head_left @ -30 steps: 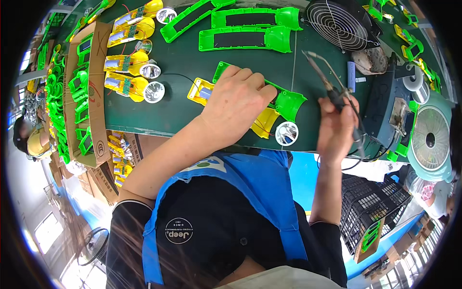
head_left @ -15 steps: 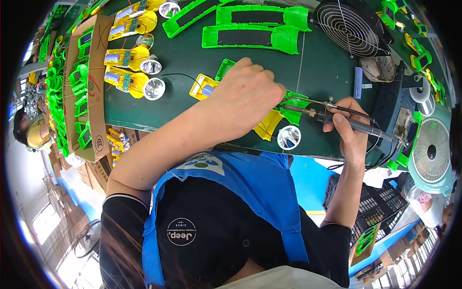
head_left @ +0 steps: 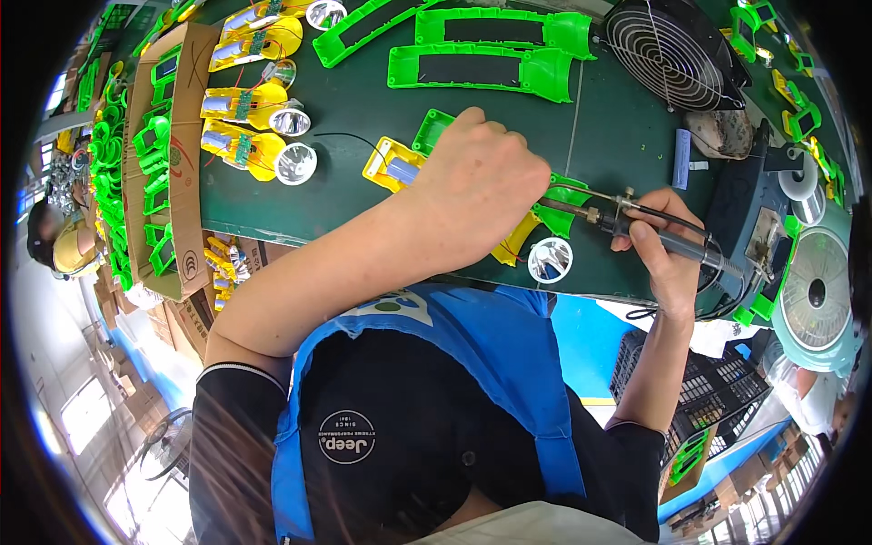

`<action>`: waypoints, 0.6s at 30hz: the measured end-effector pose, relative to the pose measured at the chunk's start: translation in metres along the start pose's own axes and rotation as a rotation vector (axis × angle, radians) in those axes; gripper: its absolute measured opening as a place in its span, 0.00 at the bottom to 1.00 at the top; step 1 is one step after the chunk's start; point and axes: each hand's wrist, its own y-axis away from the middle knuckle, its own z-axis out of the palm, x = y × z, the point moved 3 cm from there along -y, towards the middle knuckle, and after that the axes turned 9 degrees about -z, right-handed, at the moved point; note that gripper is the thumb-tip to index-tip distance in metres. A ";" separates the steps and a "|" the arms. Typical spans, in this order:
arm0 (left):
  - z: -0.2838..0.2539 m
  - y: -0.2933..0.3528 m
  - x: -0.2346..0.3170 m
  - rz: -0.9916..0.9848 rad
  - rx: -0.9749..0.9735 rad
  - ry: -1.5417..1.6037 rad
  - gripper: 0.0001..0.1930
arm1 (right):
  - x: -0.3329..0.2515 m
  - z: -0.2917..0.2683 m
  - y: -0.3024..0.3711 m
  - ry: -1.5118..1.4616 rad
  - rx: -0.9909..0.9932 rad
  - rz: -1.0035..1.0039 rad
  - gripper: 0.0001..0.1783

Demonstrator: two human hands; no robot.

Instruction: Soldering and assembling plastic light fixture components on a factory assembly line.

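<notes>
My right hand [head_left: 670,259] grips a soldering iron [head_left: 610,221] with a thin metal tube along its shaft, pointing left. My left hand [head_left: 481,186] is closed, knuckles up, by the iron's front end. Its fingertips, the iron's tip and whatever it pinches are hidden. Beneath that hand lies a yellow lamp housing [head_left: 520,240] with a blue-grey battery cell [head_left: 401,171] at its left end and a black wire sticking out. A green shell [head_left: 432,130] shows behind it. A shiny reflector cup [head_left: 550,261] sits at the housing's right end, near the table edge.
Yellow lamp halves [head_left: 238,150] with reflectors line the table's left. Green casings [head_left: 481,71] lie at the back, beside a black fan [head_left: 677,54]. A loose battery [head_left: 681,159], a dark soldering station [head_left: 738,204] and a solder spool [head_left: 799,177] are at right. A carton [head_left: 191,182] holds green frames.
Both hands hold nearly the same pose, the iron still beside the left hand. The whole view has shifted slightly; nothing has visibly been picked up or let go.
</notes>
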 end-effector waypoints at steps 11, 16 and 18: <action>0.002 0.000 -0.001 -0.009 0.043 -0.009 0.05 | 0.013 0.043 0.026 0.109 0.286 -0.559 0.20; 0.001 -0.001 0.001 -0.015 0.028 -0.028 0.04 | 0.023 0.069 0.022 0.076 0.201 -0.557 0.18; 0.002 -0.001 0.001 -0.009 0.027 -0.022 0.04 | 0.023 0.070 0.023 0.073 0.213 -0.542 0.18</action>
